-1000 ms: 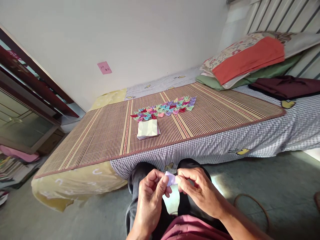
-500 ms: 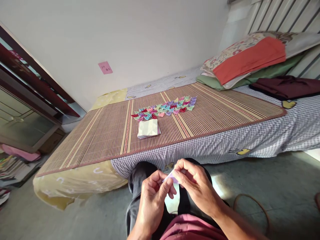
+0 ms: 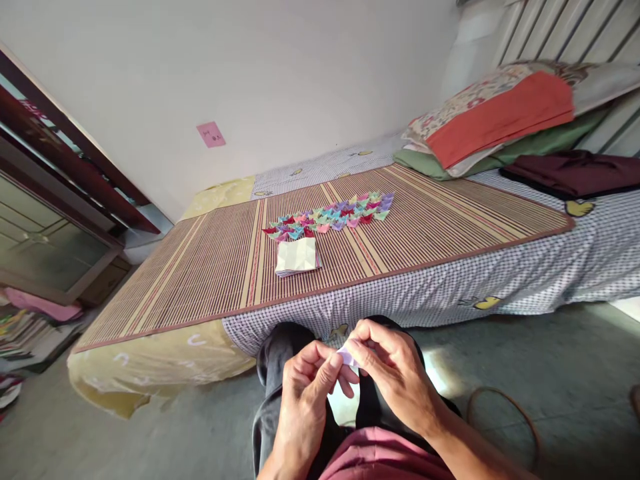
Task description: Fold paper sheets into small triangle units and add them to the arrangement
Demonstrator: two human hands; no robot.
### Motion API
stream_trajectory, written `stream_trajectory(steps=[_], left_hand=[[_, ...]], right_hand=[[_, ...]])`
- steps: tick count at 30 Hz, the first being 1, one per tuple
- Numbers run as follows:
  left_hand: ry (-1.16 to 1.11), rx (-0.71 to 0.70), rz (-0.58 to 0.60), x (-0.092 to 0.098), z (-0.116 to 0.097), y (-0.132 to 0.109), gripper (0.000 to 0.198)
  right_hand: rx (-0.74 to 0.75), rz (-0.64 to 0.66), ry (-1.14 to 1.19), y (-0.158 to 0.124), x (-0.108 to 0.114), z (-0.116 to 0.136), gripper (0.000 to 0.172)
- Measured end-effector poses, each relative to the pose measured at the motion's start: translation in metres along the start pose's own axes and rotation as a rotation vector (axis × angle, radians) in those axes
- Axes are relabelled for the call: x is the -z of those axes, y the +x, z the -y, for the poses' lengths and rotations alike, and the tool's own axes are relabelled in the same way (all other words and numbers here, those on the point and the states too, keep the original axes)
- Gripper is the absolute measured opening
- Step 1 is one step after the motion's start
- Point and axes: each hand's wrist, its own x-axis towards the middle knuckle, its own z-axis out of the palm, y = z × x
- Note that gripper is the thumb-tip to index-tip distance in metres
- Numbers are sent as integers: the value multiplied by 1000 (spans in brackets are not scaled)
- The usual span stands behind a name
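Note:
Over my lap, my left hand (image 3: 303,393) and my right hand (image 3: 393,377) both pinch one small pale lilac piece of folded paper (image 3: 346,356); most of it is hidden between the fingertips. On the striped bamboo mat (image 3: 210,267) ahead lie several small folded paper shapes (image 3: 330,217) in many colours, set out in rows. A stack of pale square paper sheets (image 3: 297,257) sits just in front of them, nearer to me.
The mat covers a bed with a checked sheet (image 3: 525,267). Pillows (image 3: 495,113) and a dark red cloth (image 3: 570,170) lie at the right. A pink note (image 3: 211,134) sticks to the wall. A wooden cabinet (image 3: 55,220) and piled books (image 3: 25,333) stand at the left.
My right hand has shifted left and closed further over the paper, bringing both sets of fingertips tighter together. The paper shows less than before.

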Motion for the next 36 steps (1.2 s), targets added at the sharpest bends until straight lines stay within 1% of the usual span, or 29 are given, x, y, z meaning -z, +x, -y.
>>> stream_trajectory(steps=[3,5,8,11,14,16,19,22,24,28,32,36], left_hand=[[111,-28,-28,1,-3,-2,38],[141,-35,-33,1,-4,-3,40],[168,-40,-17,3,-4,-2,43],[200,-32,35,6,-4,-1,49],[147,30,86,8,-3,3,44],[100,69,74,8,-2,5,42],[-7,109,1,6,3,9,43],[-113,121,-85,4,6,11,44],[-118,103,-108,3,6,11,43],[-45,69,-117,3,0,11,38],[15,62,-75,4,-7,11,40],[-28,96,-52,5,-6,13,41]], right_hand=[[-33,27,22,1,2,-2,37],[-64,47,44,2,3,-4,38],[-100,67,85,3,5,-9,42],[-104,78,105,5,8,-11,46],[-74,103,64,6,9,-10,45],[-70,127,72,7,9,-10,43],[-107,137,137,8,10,-11,44],[-115,141,108,8,13,-14,43],[-109,159,57,7,15,-14,42],[-66,159,-63,5,14,-9,39],[-45,150,-115,4,13,-6,35],[-32,140,-107,5,15,-5,34]])
